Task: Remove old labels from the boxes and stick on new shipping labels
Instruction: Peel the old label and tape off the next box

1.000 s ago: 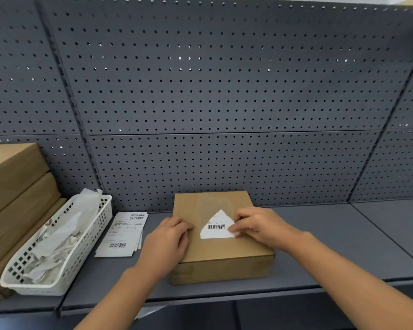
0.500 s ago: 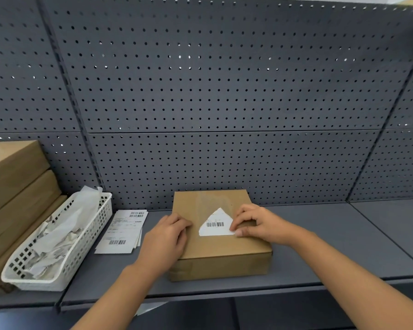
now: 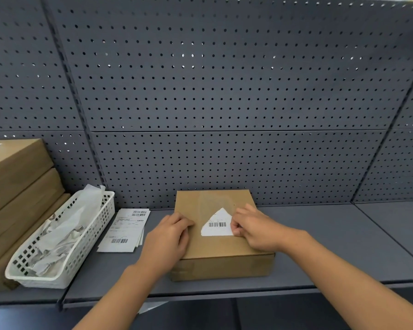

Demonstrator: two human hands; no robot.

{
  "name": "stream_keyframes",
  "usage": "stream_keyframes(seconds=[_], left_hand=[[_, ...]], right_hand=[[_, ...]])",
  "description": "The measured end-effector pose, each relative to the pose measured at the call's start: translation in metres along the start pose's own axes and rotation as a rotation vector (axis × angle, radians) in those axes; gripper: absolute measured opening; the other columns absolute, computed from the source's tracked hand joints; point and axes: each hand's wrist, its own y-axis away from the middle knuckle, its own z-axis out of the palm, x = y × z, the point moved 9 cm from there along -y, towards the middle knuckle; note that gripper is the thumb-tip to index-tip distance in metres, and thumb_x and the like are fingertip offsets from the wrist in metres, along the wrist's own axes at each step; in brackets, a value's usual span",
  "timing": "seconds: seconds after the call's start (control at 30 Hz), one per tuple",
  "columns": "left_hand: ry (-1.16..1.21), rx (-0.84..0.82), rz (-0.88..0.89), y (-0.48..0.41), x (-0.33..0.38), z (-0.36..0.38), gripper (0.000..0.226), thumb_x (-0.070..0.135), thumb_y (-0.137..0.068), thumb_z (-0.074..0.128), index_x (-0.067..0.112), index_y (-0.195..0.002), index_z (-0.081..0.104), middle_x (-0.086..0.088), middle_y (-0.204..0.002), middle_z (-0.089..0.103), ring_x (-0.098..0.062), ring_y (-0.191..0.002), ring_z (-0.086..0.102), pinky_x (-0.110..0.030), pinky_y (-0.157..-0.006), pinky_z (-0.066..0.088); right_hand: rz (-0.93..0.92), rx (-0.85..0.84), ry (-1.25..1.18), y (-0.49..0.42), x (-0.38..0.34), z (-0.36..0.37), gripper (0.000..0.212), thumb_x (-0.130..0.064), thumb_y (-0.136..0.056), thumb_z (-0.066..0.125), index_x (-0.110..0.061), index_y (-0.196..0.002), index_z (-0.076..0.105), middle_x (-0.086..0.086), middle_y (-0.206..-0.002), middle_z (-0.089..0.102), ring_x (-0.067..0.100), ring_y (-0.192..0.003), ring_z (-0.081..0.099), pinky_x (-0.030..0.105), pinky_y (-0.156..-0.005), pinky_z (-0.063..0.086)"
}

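A flat brown cardboard box [image 3: 215, 246] lies on the grey shelf [image 3: 320, 246] in front of me. On its top sits a torn white label remnant [image 3: 217, 224] with a barcode, above it a paler patch of bare cardboard. My left hand [image 3: 168, 236] rests on the box's left top edge, fingers bent over it. My right hand [image 3: 253, 227] has its fingertips curled at the remnant's right edge, pinching it. A small stack of new shipping labels [image 3: 125, 231] lies on the shelf left of the box.
A white plastic basket [image 3: 86, 253] holding crumpled label scraps stands at the left. Behind it, stacked brown boxes [image 3: 14, 186] fill the far left. A grey pegboard wall [image 3: 224, 91] closes the back. The shelf's front edge runs just below the box.
The view has shifted slightly. My right hand's fingers have curled tighter at the label's right edge. The label remnant and my left hand look much the same.
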Motion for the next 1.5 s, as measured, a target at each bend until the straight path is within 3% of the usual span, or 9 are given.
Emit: stream_keyframes(seconds=[0.2,0.37,0.53,0.7,0.83,1.03,1.3,1.43,1.5], left_hand=[[-0.007,-0.003,0.000,0.000,0.000,0.001,0.023,0.023,-0.099,0.056,0.033,-0.116,0.068,0.022,-0.112,0.057,-0.005,-0.101,0.052,-0.033,-0.062,0.054],[-0.017,-0.007,0.009,0.001,0.001,0.000,0.022,0.024,-0.099,0.057,0.033,-0.117,0.068,0.021,-0.112,0.058,-0.006,-0.101,0.053,-0.031,-0.061,0.053],[-0.016,-0.017,0.012,0.001,0.003,-0.002,0.023,0.025,-0.101,0.054,0.033,-0.118,0.067,0.021,-0.114,0.057,-0.006,-0.102,0.052,-0.030,-0.062,0.052],[-0.015,-0.025,0.008,0.001,0.003,-0.002,0.024,0.026,-0.102,0.052,0.033,-0.119,0.067,0.021,-0.114,0.056,-0.005,-0.101,0.051,-0.033,-0.063,0.053],[-0.007,-0.019,0.007,0.002,0.002,-0.001,0.023,0.025,-0.101,0.053,0.032,-0.118,0.067,0.021,-0.113,0.057,-0.005,-0.100,0.051,-0.032,-0.063,0.053],[-0.004,-0.024,0.003,0.001,0.000,0.000,0.024,0.025,-0.101,0.054,0.033,-0.119,0.067,0.022,-0.114,0.057,-0.004,-0.103,0.052,-0.030,-0.064,0.053],[-0.016,-0.040,-0.002,0.002,0.000,0.003,0.024,0.025,-0.101,0.052,0.034,-0.120,0.065,0.023,-0.114,0.054,-0.003,-0.103,0.049,-0.031,-0.066,0.054],[-0.020,-0.049,0.003,0.002,0.000,0.004,0.025,0.024,-0.101,0.053,0.033,-0.120,0.065,0.022,-0.114,0.055,-0.003,-0.103,0.049,-0.032,-0.066,0.054],[-0.029,-0.053,0.005,0.001,0.000,0.004,0.025,0.024,-0.100,0.053,0.034,-0.120,0.065,0.022,-0.113,0.055,-0.004,-0.103,0.050,-0.031,-0.065,0.054]], right_hand=[[0.027,-0.081,0.034,-0.002,-0.002,0.005,0.027,0.003,-0.083,0.038,-0.024,-0.086,0.039,-0.006,-0.097,0.043,0.015,-0.097,0.034,0.030,-0.084,0.041],[0.048,-0.060,-0.021,-0.006,0.004,0.004,0.023,0.002,-0.087,0.037,-0.021,-0.091,0.041,-0.004,-0.101,0.045,0.014,-0.096,0.036,0.029,-0.080,0.037],[0.088,-0.035,-0.324,-0.006,0.017,-0.005,0.009,-0.023,-0.107,0.047,-0.020,-0.101,0.054,-0.008,-0.101,0.054,0.006,-0.087,0.046,0.026,-0.082,0.041],[0.011,-0.082,-0.439,0.002,0.019,-0.004,0.011,-0.031,-0.100,0.065,-0.024,-0.108,0.065,-0.011,-0.104,0.061,0.002,-0.092,0.054,0.020,-0.086,0.047],[-0.023,-0.028,-0.291,0.000,0.012,-0.003,0.002,-0.027,-0.099,0.065,-0.027,-0.099,0.063,-0.010,-0.103,0.058,0.005,-0.100,0.050,0.026,-0.092,0.046],[0.010,-0.004,0.002,-0.004,0.002,0.002,0.007,-0.016,-0.100,0.050,-0.020,-0.095,0.052,-0.009,-0.100,0.053,0.010,-0.099,0.043,0.029,-0.087,0.041],[0.059,0.004,-0.020,-0.009,0.001,0.000,0.028,-0.002,-0.093,0.041,-0.029,-0.088,0.040,-0.009,-0.099,0.045,0.003,-0.084,0.041,0.020,-0.072,0.033],[0.079,0.046,-0.173,-0.004,0.010,-0.004,0.007,-0.024,-0.105,0.045,-0.026,-0.101,0.050,-0.012,-0.106,0.051,0.005,-0.093,0.050,0.026,-0.083,0.043],[0.045,0.040,-0.261,-0.002,0.010,-0.007,0.015,-0.042,-0.105,0.051,-0.029,-0.112,0.054,-0.015,-0.111,0.053,0.005,-0.097,0.054,0.022,-0.086,0.046]])
